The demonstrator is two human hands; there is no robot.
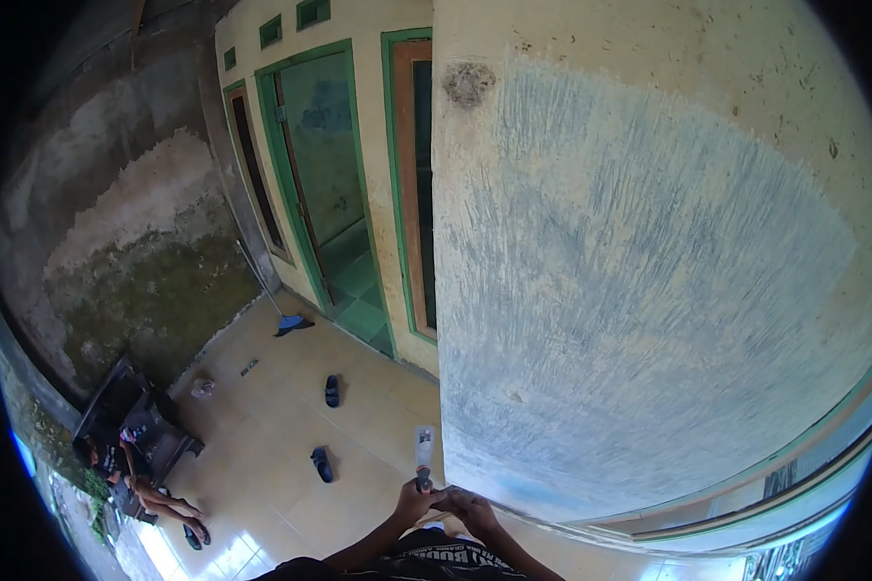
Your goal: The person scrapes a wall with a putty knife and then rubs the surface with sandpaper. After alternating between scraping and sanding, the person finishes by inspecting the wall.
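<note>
Your left hand (413, 504) and right hand (471, 507) meet low in the head view. The left is closed round the dark handle of a pale-bladed tool (423, 447) (a scraper, probably), and the right rests against it, grip unclear. It points up beside the scraped wall (639, 290), near the wall's left corner. With so crowded a hold, it could slip and drop onto the tiled floor (262, 426) near the sandal (322, 464).

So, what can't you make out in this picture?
All in the head view:
1. The label on the bottle is too small to read.
2. The right hand meets the left hand, which grips the bottle; overlapping fingers hide whether the right holds anything.
3. The seated person is tiny at the fisheye edge, so what they are doing is unclear.
</note>
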